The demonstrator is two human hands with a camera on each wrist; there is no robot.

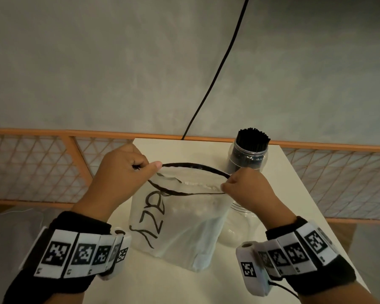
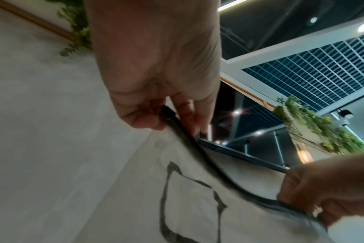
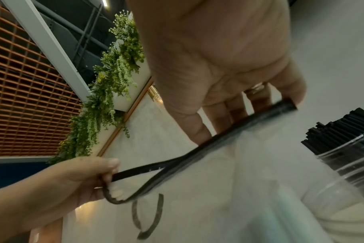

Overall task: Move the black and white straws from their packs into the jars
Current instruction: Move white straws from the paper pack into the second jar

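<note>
A frosted plastic pack (image 1: 180, 224) with black lettering and a black zip rim stands on the white table (image 1: 154, 286). White straws (image 1: 195, 183) show inside its mouth. My left hand (image 1: 127, 170) pinches the rim's left end and my right hand (image 1: 244, 187) pinches its right end, so the mouth gapes wide. The wrist views show the same rim (image 2: 199, 148) (image 3: 218, 136) held between fingers and thumb. A clear jar (image 1: 248, 156) packed with black straws (image 3: 341, 129) stands at the back right. Another clear jar (image 1: 239, 218) stands behind my right wrist, mostly hidden.
The table's right edge (image 1: 329, 218) runs close to the jars. An orange lattice railing (image 1: 42, 167) lies behind and left of the table. A black cable (image 1: 215, 75) hangs down to the table's far edge.
</note>
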